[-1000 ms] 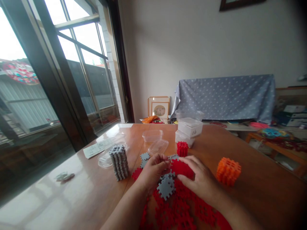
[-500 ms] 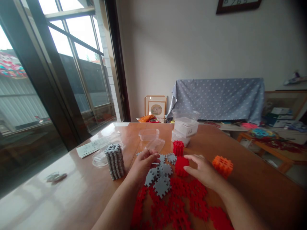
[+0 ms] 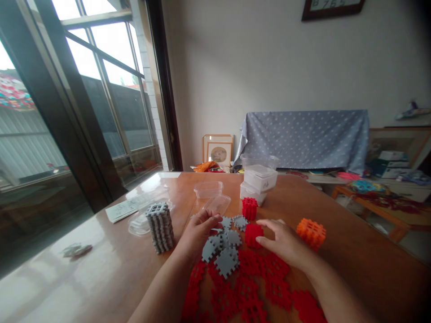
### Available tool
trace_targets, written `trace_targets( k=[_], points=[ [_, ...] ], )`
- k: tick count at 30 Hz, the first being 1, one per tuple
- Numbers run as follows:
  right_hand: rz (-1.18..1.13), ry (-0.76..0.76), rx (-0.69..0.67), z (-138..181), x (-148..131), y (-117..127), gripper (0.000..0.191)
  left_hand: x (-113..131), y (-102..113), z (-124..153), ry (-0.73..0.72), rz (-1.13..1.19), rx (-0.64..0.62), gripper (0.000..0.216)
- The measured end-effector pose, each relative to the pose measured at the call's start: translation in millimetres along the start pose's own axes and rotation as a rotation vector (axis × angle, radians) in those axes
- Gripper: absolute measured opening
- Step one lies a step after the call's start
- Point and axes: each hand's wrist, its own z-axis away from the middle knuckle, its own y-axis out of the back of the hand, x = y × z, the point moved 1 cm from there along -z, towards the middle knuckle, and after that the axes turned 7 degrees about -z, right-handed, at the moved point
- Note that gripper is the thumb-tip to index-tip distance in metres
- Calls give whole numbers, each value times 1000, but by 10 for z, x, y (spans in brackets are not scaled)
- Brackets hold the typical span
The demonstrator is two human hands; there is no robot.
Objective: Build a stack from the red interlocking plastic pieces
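The left hand [image 3: 197, 231] rests at about nine o'clock of a loose cluster of grey tiles [image 3: 222, 246], fingers curled over the cluster's far edge; whether it actually pinches a tile I cannot tell. The right hand [image 3: 286, 242] sits at three o'clock of a red block [image 3: 253, 234], fingertips touching its side, not clenched around it. A second ago both hands were bunched together over the pile with a red piece between them; since then they have parted, the grey tiles lie uncovered, and the red block stands on the tabletop [image 3: 117, 269] among flat red tiles [image 3: 249, 291]. A grey stack [image 3: 160, 226] stands at nine o'clock, an orange cube [image 3: 311, 232] at three, a red cube [image 3: 249, 208] at twelve.
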Motion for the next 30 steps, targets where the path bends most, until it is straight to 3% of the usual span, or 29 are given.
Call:
trace_targets(
  k=[5, 12, 19, 25, 30],
  points=[
    [15, 41, 51, -8, -15, 18, 41, 33, 94, 3, -9, 7, 23, 31],
    [-32, 120, 63, 31, -211, -80, 29, 143, 310, 32, -134, -134, 186, 21],
    [-117, 90, -102, 166, -491, -317, 22, -28, 379, 12, -123, -711, 135, 15],
    [-85, 74, -191, 236, -657, -425, 21, -30, 370, 85, -117, -1319, 33, 36],
    [-83, 59, -199, 242, -658, -402, 22, -101, 345, 76, -79, -1450, -52, 36]
  ],
)
